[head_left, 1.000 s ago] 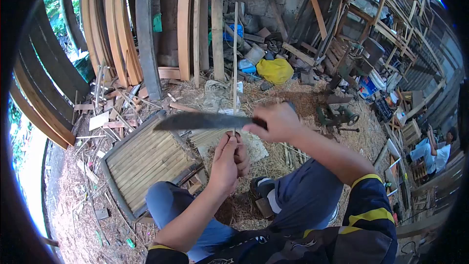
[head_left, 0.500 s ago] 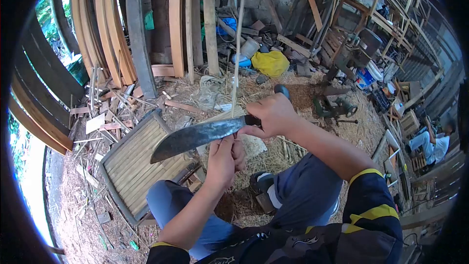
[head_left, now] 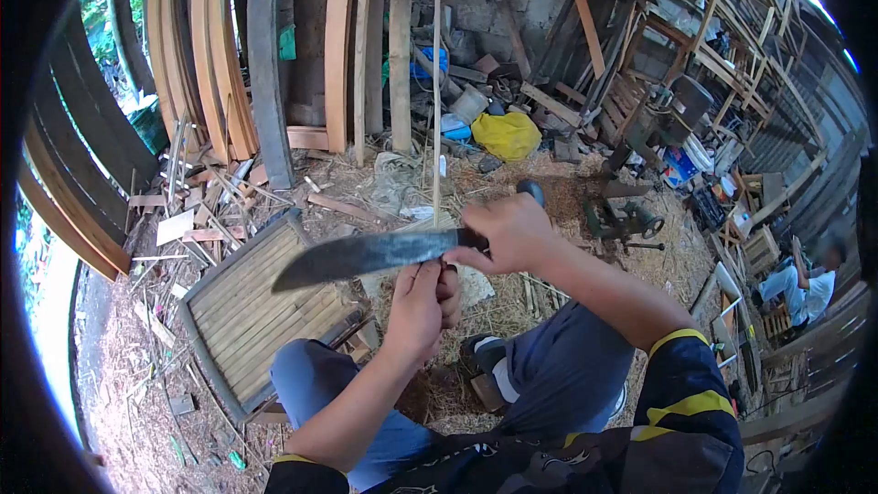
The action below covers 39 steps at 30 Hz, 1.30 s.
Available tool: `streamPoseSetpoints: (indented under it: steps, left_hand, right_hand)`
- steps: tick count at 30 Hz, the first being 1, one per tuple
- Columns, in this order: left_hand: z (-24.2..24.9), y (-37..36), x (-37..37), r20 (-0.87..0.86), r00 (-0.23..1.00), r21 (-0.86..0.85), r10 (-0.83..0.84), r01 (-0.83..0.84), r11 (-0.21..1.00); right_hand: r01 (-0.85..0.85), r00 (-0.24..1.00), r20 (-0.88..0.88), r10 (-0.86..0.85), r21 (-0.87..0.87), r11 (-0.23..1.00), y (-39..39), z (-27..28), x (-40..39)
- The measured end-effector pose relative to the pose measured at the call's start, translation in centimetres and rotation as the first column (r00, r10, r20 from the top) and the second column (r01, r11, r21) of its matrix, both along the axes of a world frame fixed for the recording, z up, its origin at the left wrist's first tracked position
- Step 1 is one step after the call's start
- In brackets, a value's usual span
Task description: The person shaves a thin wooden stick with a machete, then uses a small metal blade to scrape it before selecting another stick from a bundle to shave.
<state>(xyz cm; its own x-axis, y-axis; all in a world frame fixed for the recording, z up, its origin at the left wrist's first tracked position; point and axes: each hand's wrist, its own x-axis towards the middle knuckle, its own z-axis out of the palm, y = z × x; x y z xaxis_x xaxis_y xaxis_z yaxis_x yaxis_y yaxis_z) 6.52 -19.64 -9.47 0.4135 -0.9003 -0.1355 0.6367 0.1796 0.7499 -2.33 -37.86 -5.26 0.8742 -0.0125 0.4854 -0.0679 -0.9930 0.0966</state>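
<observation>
My right hand (head_left: pixel 514 230) is wrapped round the dark handle of a machete (head_left: pixel 366 257). Its broad blade points left and lies across the front of a thin wooden strip (head_left: pixel 436 110). The strip stands nearly upright and reaches away from me past the blade. Just under the blade, my left hand (head_left: pixel 422 307) is closed on the lower end of this strip, most of which its fingers hide. The thumb of my right hand sits close to the left hand's fingertips.
A slatted bamboo panel (head_left: pixel 261 316) in a dark frame stands left of my knees. Wood scraps and shavings cover the floor. Boards (head_left: pixel 215 55) lean at the back left, near a yellow bag (head_left: pixel 508 135). A metal vise (head_left: pixel 625 220) stands right; a person (head_left: pixel 809 291) sits far right.
The strip has swung from a slight rightward lean to nearly upright. The machete blade has turned a little flatter, its tip shifting left and up. Both hands keep their grips.
</observation>
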Motion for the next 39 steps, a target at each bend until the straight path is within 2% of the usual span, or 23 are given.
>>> streamPoseSetpoints:
  steps: [2, 3, 5, 8, 11, 12, 15, 16, 18, 19, 20, 23, 26, 29, 30, 33, 35, 36, 39]
  left_hand:
    - [-0.3, -0.3, -0.6, 0.106, 0.991, 0.006, 0.088, -0.089, 0.996]
    - [-0.1, -0.3, -0.7, 0.113, 0.99, -0.003, 0.081, -0.081, 0.997]
    - [0.2, -0.1, -1.1, 0.133, 0.99, -0.006, 0.044, -0.043, 0.999]
    - [-0.5, -0.5, -1.0, 0.041, 0.999, 0.033, -0.026, 0.024, 0.999]
    - [0.0, -0.5, -0.9, -0.049, 0.998, 0.039, -0.028, 0.029, 0.999]
    - [-0.1, -0.5, -0.9, -0.036, 0.999, 0.014, -0.035, 0.035, 0.999]
    - [-0.5, 0.3, -1.0, -0.044, 0.998, -0.009, -0.055, 0.054, 0.998]
    - [-0.5, 0.4, -1.2, -0.08, 0.994, 0.001, -0.073, 0.073, 0.997]
    - [0.0, 0.6, -1.7, -0.163, 0.979, 0.022, -0.126, 0.131, 0.991]
    - [-0.3, 0.5, -1.6, -0.142, 0.98, 0.001, -0.141, 0.142, 0.99]
    - [-0.7, 0.2, -1.3, -0.122, 0.982, -0.021, -0.146, 0.144, 0.989]
    - [-0.4, -0.3, -0.1, -0.106, 0.988, -0.028, -0.115, 0.113, 0.993]
    - [-0.1, -0.2, 0.8, -0.12, 0.991, 0.025, -0.062, 0.065, 0.998]
    - [-0.6, -0.1, 0.6, -0.097, 0.994, 0.039, -0.054, 0.058, 0.998]
    - [-0.1, 0.2, 0.2, -0.097, 0.993, 0.019, -0.074, 0.076, 0.997]
    - [0.0, 0.6, -0.6, -0.125, 0.979, -0.045, -0.163, 0.159, 0.986]
    - [-0.8, 0.3, -0.4, -0.148, 0.962, -0.108, -0.23, 0.215, 0.971]
    - [-0.8, 0.3, -0.5, -0.126, 0.976, -0.057, -0.178, 0.172, 0.983]
    - [0.3, 0.4, 0.7, -0.078, 0.989, -0.004, -0.126, 0.126, 0.992]
  right_hand:
    - [-0.024, 1.0, 0.011, 0.024, 0.075, 0.997, -0.8, 0.2, 0.5]
    - [-0.035, 0.999, 0.015, 0.033, 0.113, 0.993, -1.6, 0.4, 0.7]
    - [0.052, 0.997, 0.052, -0.059, 0.129, 0.99, -3.3, 0.5, 0.7]
    - [0.174, 0.982, 0.053, -0.181, 0.118, 0.978, -4.6, -0.1, 0.0]
    - [0.096, 0.995, 0.005, -0.098, 0.122, 0.988, -2.4, -0.2, -0.4]
    - [0.011, 1.0, 0.028, -0.011, 0.021, 1.0, -2.1, -0.5, -0.5]
    - [0.177, 0.984, 0.005, -0.178, 0.093, 0.98, -5.0, -0.4, 0.0]
    - [0.318, 0.941, 0.045, -0.337, 0.231, 0.92, -6.2, 0.0, 0.4]
    - [0.481, 0.86, -0.008, -0.51, 0.345, 0.806, -8.8, -0.1, -0.2]
    - [0.545, 0.812, -0.029, -0.583, 0.396, 0.739, -9.8, 0.0, -0.4]
    - [0.46, 0.853, 0.051, -0.519, 0.394, 0.796, -9.1, -0.4, -1.1]
    - [0.185, 0.971, 0.08, -0.224, 0.338, 0.923, -5.7, -0.5, -1.2]
    - [0.093, 0.99, -0.116, -0.077, 0.139, 0.986, -1.5, 0.4, -0.4]
    - [-0.089, 0.996, -0.018, 0.089, 0.01, 0.996, -1.9, -0.5, 0.2]
    - [-0.068, 0.998, 0.004, 0.067, 0.06, 0.996, -3.1, -0.2, 0.4]
    - [0.297, 0.932, 0.132, -0.337, 0.253, 0.921, -8.3, -0.3, 0.5]
    - [0.308, 0.934, 0.085, -0.346, 0.293, 0.905, -8.2, -0.8, -0.8]
    - [0.302, 0.94, 0.061, -0.337, 0.314, 0.9, -7.5, -1.0, -0.9]
    - [0.018, 1.0, -0.028, -0.015, 0.128, 0.992, -2.7, 0.1, -1.2]
